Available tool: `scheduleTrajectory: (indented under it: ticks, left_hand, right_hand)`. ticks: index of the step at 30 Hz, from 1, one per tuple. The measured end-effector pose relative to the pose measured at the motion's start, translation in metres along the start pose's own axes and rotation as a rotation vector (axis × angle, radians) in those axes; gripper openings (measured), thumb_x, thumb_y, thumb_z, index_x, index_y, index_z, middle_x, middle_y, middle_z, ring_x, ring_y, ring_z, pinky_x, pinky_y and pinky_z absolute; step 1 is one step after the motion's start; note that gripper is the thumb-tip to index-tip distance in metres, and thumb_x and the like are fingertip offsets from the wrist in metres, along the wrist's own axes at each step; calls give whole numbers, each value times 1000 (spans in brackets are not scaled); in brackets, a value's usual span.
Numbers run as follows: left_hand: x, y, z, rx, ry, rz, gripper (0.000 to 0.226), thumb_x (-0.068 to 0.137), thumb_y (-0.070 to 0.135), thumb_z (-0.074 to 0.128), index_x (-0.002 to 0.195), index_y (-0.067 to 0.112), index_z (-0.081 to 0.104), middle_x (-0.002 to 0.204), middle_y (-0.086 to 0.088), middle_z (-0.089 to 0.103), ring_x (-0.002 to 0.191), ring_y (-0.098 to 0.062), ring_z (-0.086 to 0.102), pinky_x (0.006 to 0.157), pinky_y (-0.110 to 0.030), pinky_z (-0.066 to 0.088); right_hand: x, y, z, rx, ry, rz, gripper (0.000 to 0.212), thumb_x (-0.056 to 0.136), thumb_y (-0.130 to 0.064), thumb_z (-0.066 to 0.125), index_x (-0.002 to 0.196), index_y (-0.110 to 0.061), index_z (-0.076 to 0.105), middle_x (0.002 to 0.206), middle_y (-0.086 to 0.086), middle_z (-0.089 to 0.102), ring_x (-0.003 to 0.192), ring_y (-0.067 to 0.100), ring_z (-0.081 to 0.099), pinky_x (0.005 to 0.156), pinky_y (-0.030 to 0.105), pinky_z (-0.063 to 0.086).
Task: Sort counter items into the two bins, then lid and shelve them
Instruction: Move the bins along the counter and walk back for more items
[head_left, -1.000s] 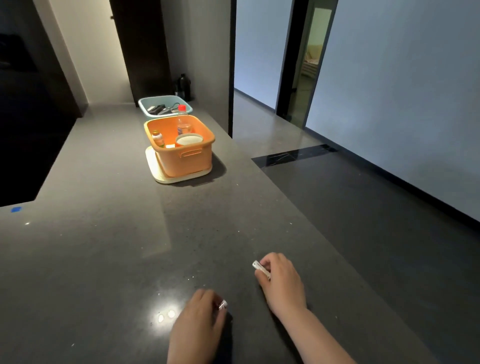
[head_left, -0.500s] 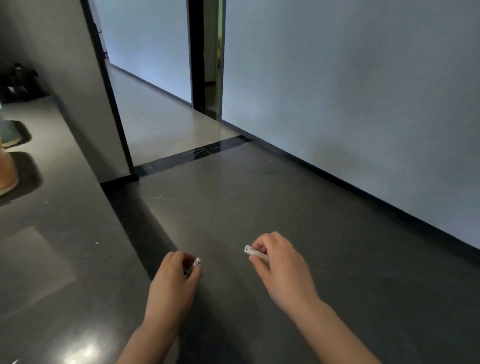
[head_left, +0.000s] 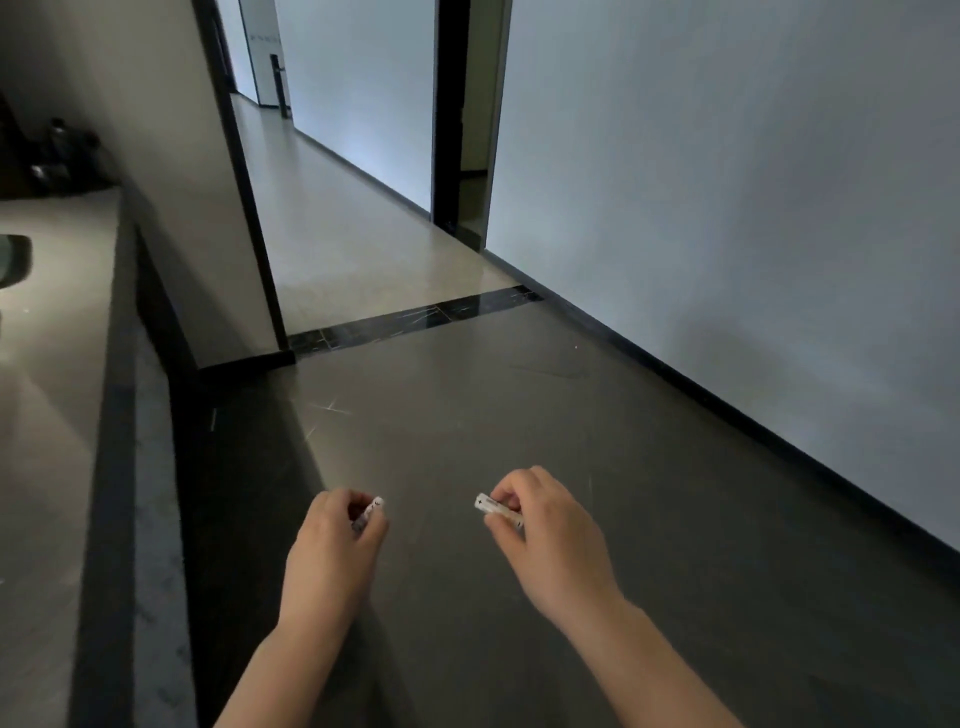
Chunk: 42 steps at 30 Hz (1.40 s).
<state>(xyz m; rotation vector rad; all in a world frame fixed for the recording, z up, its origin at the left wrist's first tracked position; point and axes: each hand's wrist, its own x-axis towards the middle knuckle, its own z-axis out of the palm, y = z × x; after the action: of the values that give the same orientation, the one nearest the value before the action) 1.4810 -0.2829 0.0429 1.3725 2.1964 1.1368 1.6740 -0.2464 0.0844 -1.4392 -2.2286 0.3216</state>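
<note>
My left hand (head_left: 332, 551) pinches a small white stick-shaped item (head_left: 370, 510) between its curled fingers. My right hand (head_left: 550, 530) grips a similar small white item (head_left: 493, 508), whose end pokes out to the left of the fingers. Both hands hang in front of me over the dark floor (head_left: 519, 415), off the counter (head_left: 47, 415), which runs along the left edge of the view. Neither bin is in view.
The counter's dark front edge (head_left: 114, 467) runs down the left. A wall corner (head_left: 249, 234) stands ahead on the left, with a light corridor floor (head_left: 353, 218) behind it. A grey wall (head_left: 727, 208) with a dark doorway (head_left: 462, 130) lines the right.
The view has swung right, away from the counter and both bins, which have left the frame. Both hands keep hold of their small white items and now hang over the floor.
</note>
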Motion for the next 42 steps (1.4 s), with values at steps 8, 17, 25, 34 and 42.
scheduleTrajectory:
  ticks: [8,17,25,34,42]
  left_hand:
    - [109,45,40,-28,85,-21,8,90,36,57,84,31,54,84,11,53,72,-2,54,59,-18,39]
    - [211,20,18,75,277,-224,6,90,39,56,86,38,52,77,13,59,70,2,56,54,-13,34]
    - [284,7,-42,152,638,-404,4,88,40,59,91,39,57,84,17,61,79,4,56,61,-14,40]
    - [298,-69,-108,158,945,-671,11,88,42,59,81,34,58,78,14,64,75,-2,57,61,-26,43]
    - [390,-146,-203,146,1026,-725,6,87,43,61,87,38,58,82,19,63,77,0,57,59,-19,42]
  right_hand:
    - [133,48,0,49,13,-54,8,90,-36,58,91,-30,53,92,-14,50,83,4,49,63,21,35]
    - [304,38,59,202,-70,-266,9,90,-33,59,87,-30,52,87,-14,49,79,4,49,59,18,37]
    - [443,-57,105,334,-221,-637,12,89,-31,61,87,-33,50,86,-15,50,76,1,49,54,14,32]
    - [486,-183,199,462,-466,-906,10,91,-43,57,89,-36,50,82,-16,53,72,0,54,55,13,43]
    - [553,-323,278,417,-533,-1018,11,90,-46,56,90,-38,48,85,-18,51,76,-1,52,56,15,40]
